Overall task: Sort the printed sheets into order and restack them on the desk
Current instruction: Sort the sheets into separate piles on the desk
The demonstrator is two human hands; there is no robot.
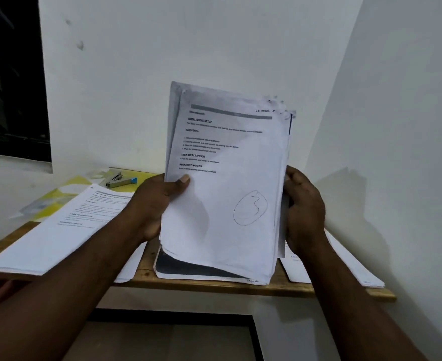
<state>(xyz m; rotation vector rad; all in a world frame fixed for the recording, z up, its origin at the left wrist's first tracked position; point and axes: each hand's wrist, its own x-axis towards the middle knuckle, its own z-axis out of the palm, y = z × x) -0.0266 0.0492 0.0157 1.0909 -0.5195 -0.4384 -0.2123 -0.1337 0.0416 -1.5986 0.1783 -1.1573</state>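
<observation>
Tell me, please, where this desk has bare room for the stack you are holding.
Only narrow strips: between left pile and dark-printed sheet, and along the desk front edge. Yellow folder and stapler crowd the back left.

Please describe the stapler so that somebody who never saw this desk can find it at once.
Start at the wooden desk against the white wall and look to its far left, below the dark window. A yellow folder lies there behind the left stack of sheets, and the stapler rests on it. It is the only metal thing among papers: grey, with a blue end.
</observation>
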